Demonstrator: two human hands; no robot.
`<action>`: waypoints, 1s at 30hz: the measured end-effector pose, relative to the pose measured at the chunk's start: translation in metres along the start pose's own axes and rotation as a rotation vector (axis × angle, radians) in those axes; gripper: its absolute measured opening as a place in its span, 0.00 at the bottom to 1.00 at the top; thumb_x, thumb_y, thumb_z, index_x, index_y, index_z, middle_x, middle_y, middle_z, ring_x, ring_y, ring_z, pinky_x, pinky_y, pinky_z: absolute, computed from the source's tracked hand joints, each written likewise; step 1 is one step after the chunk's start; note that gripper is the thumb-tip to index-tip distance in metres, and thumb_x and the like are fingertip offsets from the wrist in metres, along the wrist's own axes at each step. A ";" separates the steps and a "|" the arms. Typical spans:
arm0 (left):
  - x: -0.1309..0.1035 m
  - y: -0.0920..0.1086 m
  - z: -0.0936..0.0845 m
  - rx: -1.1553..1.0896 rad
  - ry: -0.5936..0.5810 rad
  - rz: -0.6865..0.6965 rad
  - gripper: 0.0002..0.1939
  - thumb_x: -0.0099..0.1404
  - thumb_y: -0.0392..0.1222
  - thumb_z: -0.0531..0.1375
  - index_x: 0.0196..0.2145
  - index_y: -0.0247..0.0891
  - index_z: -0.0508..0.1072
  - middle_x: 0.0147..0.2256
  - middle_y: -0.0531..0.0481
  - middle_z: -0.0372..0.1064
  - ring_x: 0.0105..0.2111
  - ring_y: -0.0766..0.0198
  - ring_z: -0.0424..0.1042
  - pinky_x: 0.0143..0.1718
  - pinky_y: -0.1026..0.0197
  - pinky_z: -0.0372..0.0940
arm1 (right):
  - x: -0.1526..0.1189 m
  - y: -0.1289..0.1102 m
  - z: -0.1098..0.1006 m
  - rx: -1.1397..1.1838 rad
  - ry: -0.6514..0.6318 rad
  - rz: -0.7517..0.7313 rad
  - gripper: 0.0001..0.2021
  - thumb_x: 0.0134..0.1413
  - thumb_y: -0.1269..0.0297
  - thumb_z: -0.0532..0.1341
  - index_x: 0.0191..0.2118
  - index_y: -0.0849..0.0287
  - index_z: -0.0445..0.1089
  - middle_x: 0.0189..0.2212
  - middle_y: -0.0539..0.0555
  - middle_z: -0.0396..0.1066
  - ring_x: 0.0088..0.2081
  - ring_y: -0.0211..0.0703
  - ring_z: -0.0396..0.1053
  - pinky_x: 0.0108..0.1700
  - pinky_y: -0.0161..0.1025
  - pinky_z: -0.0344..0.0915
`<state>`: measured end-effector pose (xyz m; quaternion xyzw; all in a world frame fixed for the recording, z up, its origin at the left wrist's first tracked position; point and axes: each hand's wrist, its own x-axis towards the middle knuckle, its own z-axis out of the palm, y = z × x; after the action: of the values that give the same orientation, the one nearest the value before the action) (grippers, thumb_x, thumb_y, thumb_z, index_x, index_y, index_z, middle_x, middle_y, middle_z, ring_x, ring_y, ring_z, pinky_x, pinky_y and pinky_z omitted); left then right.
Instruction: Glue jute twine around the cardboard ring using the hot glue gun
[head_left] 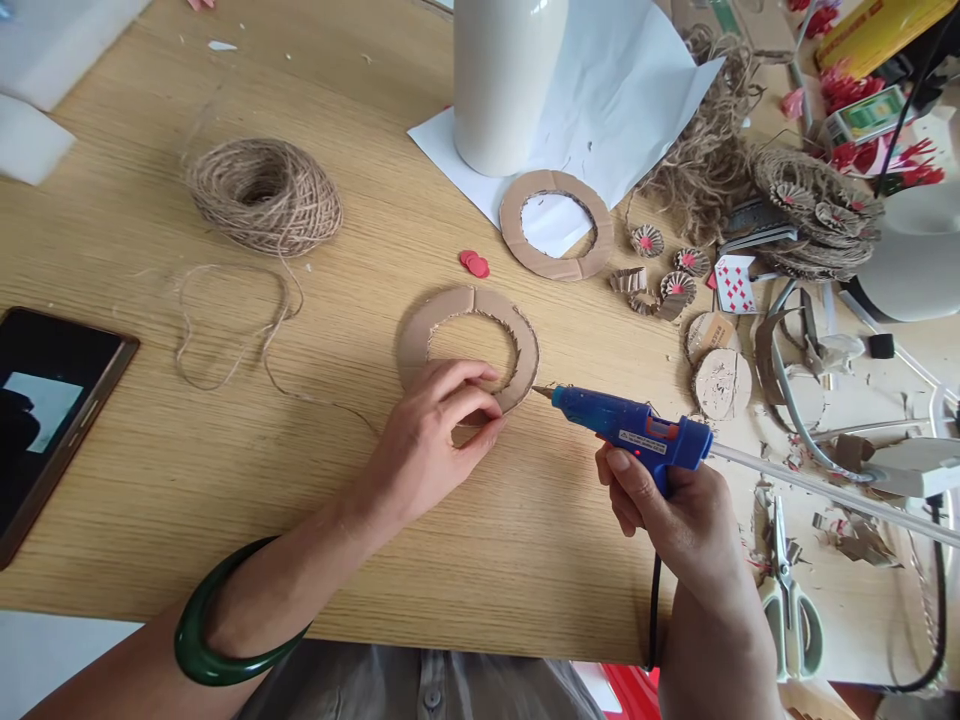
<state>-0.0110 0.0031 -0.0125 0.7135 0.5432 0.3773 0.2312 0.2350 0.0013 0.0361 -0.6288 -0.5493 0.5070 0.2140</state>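
Note:
A flat cardboard ring (415, 335) lies on the wooden table in front of me. My left hand (442, 430) pinches its near edge between thumb and fingers. In my right hand (675, 510) is a blue glue gun (607, 412), gripped by the handle, with a clear glue stick (825, 490) out of its back. The gun's nozzle points left, close to the ring's right edge; whether it touches I cannot tell. A strand of twine (315, 400) runs from the twine ball (266, 195) toward the ring and passes out of sight behind my left hand.
Beyond lies a second cardboard ring (517, 225), partly on white paper (607, 90) under a white cylinder (502, 90). Red paper discs (474, 264) sit between the rings. Scissors (784, 590), cardboard discs (721, 383) and scraps crowd the right. A phone (52, 410) lies left.

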 end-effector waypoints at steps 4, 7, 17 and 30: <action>-0.002 0.000 0.002 0.022 0.023 0.041 0.04 0.67 0.30 0.63 0.34 0.36 0.75 0.46 0.44 0.74 0.48 0.58 0.73 0.51 0.54 0.69 | 0.002 0.003 0.000 0.038 0.072 -0.007 0.21 0.60 0.45 0.64 0.28 0.59 0.68 0.13 0.48 0.63 0.15 0.36 0.60 0.19 0.36 0.58; -0.002 0.000 0.004 0.049 0.028 0.069 0.05 0.67 0.29 0.62 0.35 0.36 0.75 0.46 0.45 0.74 0.47 0.58 0.73 0.50 0.55 0.70 | 0.002 -0.001 0.002 0.077 0.118 -0.010 0.21 0.59 0.45 0.65 0.28 0.59 0.69 0.14 0.47 0.62 0.15 0.35 0.59 0.18 0.35 0.57; -0.005 0.017 0.014 -0.025 0.049 -0.081 0.07 0.66 0.32 0.65 0.41 0.37 0.75 0.49 0.45 0.73 0.51 0.57 0.74 0.54 0.54 0.71 | 0.009 0.003 -0.001 0.142 0.106 -0.044 0.21 0.58 0.45 0.66 0.27 0.59 0.69 0.15 0.47 0.63 0.15 0.34 0.59 0.17 0.34 0.59; -0.020 0.006 -0.020 0.189 0.025 0.081 0.08 0.68 0.35 0.64 0.45 0.40 0.74 0.51 0.46 0.73 0.51 0.56 0.74 0.54 0.53 0.71 | 0.011 0.005 -0.001 0.057 0.073 -0.013 0.23 0.59 0.42 0.63 0.27 0.60 0.69 0.12 0.45 0.60 0.14 0.33 0.59 0.18 0.33 0.57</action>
<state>-0.0257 -0.0195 -0.0012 0.7488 0.5499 0.3422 0.1405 0.2370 0.0103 0.0278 -0.6369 -0.5307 0.4976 0.2552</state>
